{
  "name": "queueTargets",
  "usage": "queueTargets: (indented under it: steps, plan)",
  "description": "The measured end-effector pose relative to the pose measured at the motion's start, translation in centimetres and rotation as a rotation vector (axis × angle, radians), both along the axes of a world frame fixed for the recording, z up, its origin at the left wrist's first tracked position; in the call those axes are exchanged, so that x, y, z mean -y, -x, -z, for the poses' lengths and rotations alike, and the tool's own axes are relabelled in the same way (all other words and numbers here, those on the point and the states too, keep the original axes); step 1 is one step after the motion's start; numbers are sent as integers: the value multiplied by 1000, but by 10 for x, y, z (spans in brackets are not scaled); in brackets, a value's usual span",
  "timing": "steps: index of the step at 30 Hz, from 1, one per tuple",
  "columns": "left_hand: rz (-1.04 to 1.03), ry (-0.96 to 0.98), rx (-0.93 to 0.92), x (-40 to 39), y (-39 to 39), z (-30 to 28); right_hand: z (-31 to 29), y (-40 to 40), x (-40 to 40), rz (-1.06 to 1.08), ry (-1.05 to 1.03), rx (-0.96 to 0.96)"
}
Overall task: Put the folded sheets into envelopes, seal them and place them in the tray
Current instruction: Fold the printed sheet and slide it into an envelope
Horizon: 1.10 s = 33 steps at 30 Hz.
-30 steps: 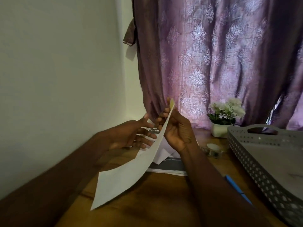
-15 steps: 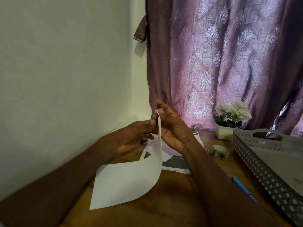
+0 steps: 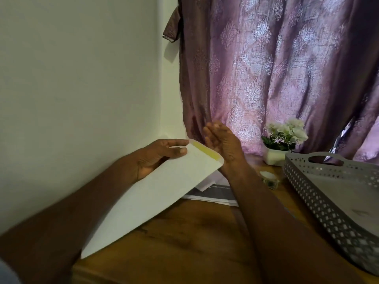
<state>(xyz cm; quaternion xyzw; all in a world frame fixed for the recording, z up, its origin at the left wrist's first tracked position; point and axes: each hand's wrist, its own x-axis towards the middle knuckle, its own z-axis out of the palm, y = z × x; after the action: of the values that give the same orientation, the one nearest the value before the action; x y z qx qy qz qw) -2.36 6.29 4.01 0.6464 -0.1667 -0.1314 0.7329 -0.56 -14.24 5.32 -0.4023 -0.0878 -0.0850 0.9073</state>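
The left hand (image 3: 155,156) pinches the white envelope (image 3: 151,199) near its far end, thumb on top and fingers underneath. The right hand (image 3: 223,146) stands just behind that end with flat, open fingers, holding nothing. The envelope is long, smooth paper, with a yellow adhesive strip (image 3: 206,151) across its rounded flap, slanting from centre frame to lower left above the wooden table (image 3: 184,242). At right sits a grey perforated plastic tray (image 3: 320,193).

White envelope (image 3: 151,199) with yellow strip, grey perforated tray (image 3: 320,203), purple damask curtain (image 3: 276,74)
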Motion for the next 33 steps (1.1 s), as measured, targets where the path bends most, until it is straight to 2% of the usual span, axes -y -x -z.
queueTargets:
  steps: [1, 2, 4, 5, 8, 11, 14, 17, 24, 28, 33]
  plan:
    - [-45, -9, -1, -4, -3, 1, 4, -3, 7, 126, 30, -86]
    - [-96, -3, -13, -9, -6, 2, 7, -6, 13, 288, 181, -208]
    - [-180, 28, -62, -18, -13, 4, 13, -4, 20, 583, 739, -483]
    - [-220, 28, -86, -22, -15, 3, 16, 2, 20, 658, 973, -531]
    - [-326, -35, -155, -32, -23, 3, 22, 17, 7, 630, 1418, -423]
    - [-378, -73, -174, -35, -25, 4, 28, 19, -6, 586, 1652, -379]
    - [-390, -75, -148, -32, -24, 5, 34, 15, -10, 529, 1837, -428]
    - [-413, -62, -126, -28, -26, 8, 41, 15, -10, 532, 1875, -431]
    - [-381, -97, -135, -14, -25, 12, 41, 19, -9, 608, 1712, -391]
    - [-353, -118, -179, -6, -23, 14, 39, 19, -9, 603, 1675, -437]
    - [-338, -174, -196, -4, -26, 21, 26, 22, -9, 595, 1523, -563]
